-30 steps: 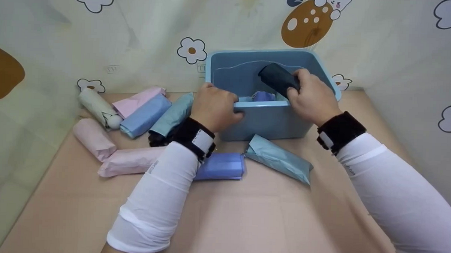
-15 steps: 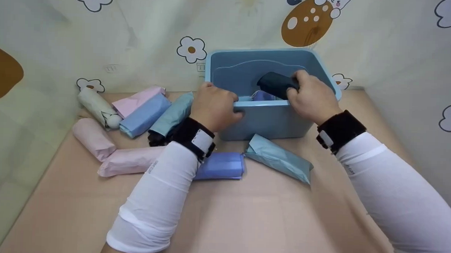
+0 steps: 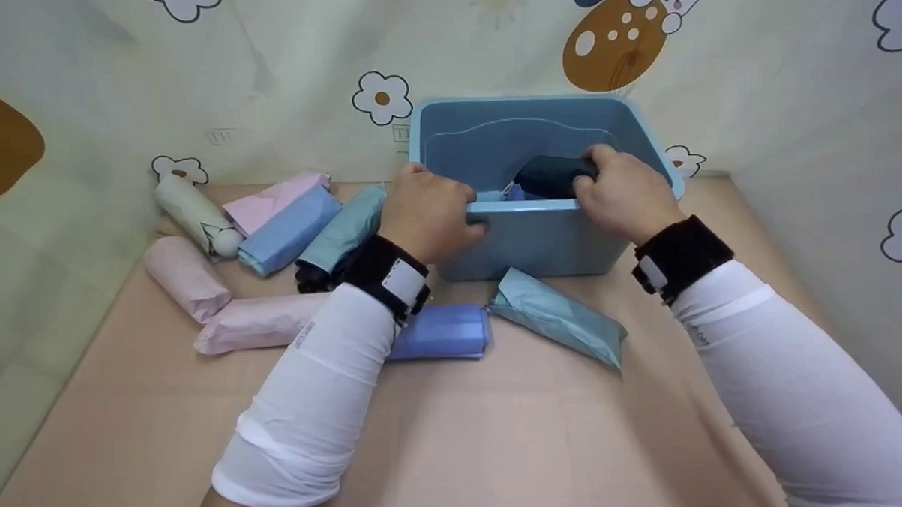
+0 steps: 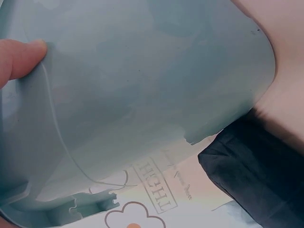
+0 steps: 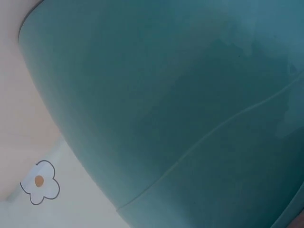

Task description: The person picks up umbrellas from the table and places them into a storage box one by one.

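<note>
In the head view a light-blue plastic bin (image 3: 530, 245) stands at the back of the table. My left hand (image 3: 428, 217) grips its front rim near the left corner; the left wrist view shows a thumb tip (image 4: 31, 56) on the bin's wall. My right hand (image 3: 627, 196) reaches over the front rim and holds a dark folded umbrella (image 3: 550, 177) by one end. The umbrella lies almost level inside the bin, over a blue-purple item (image 3: 514, 193) mostly hidden by it. The right wrist view has mainly bin wall (image 5: 156, 104); the umbrella is not seen there.
Left of the bin lie several folded umbrellas or sleeved rolls: pale green (image 3: 197, 215), pink (image 3: 187, 278), light blue (image 3: 290, 231) and teal with black (image 3: 343, 231). A blue roll (image 3: 444, 332) and a teal one (image 3: 557, 317) lie before it. Patterned cloth (image 3: 277, 75) hangs behind.
The dark umbrella has tipped down from a slant to nearly level and sunk lower in the bin, covering more of the blue-purple item. My left hand keeps its place on the rim.
</note>
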Demonstrator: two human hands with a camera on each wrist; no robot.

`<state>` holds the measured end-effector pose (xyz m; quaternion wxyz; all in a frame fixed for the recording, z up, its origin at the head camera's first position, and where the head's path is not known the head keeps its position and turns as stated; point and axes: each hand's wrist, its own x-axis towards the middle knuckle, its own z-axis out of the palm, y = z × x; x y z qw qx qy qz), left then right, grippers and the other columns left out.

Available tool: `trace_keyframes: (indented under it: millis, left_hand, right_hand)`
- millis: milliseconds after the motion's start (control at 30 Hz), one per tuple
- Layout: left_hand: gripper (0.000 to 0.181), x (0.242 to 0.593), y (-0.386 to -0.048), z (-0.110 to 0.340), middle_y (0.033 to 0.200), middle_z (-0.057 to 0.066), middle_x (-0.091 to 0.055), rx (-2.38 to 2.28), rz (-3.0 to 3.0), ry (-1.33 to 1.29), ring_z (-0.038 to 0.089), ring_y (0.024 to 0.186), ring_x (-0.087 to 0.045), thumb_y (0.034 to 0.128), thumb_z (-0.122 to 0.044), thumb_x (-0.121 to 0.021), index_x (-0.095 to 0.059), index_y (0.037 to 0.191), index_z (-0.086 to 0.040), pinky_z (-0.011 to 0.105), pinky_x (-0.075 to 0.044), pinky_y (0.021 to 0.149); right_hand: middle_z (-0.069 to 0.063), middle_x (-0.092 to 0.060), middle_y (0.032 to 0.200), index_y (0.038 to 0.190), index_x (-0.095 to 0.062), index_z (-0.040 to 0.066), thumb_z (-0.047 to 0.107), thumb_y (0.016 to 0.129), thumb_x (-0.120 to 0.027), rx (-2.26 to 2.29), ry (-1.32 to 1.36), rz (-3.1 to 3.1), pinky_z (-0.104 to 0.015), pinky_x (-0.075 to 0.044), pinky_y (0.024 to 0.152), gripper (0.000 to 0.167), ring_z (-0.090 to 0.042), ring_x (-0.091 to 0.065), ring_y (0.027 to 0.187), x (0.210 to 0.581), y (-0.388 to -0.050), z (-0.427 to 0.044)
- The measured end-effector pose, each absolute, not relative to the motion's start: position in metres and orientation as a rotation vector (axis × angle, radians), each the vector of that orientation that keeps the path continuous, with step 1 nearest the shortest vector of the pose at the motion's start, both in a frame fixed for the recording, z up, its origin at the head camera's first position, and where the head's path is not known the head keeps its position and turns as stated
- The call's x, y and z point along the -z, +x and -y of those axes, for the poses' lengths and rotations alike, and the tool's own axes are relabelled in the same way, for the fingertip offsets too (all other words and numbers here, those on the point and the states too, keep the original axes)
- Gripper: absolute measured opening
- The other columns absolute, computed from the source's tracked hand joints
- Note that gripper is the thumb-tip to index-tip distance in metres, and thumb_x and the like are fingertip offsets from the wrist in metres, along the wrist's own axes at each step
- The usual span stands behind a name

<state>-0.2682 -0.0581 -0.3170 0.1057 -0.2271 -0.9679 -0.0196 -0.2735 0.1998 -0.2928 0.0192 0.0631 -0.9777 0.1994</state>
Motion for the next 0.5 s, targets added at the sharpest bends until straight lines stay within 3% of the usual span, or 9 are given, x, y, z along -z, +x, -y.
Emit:
trace_keyframes:
  millis: [500]
  left_hand:
    - [0.039, 0.3189, -0.2673, 0.0594, 0.08, 0.004, -0.077, 0.068, 2.802, -0.672, 0.026, 0.087, -0.073, 0.092, -0.051, -0.072, -0.076, 0.087, -0.013, 0.049, -0.045, 0.099]
  right_hand:
    - [-0.029, -0.059, 0.144, 0.147, -0.05, -0.002, 0.027, 0.104, -0.041, -0.549, 0.211, 3.072, -0.061, -0.044, 0.111, 0.052, -0.044, -0.059, 0.129, 0.2913, -0.2751, -0.1994]
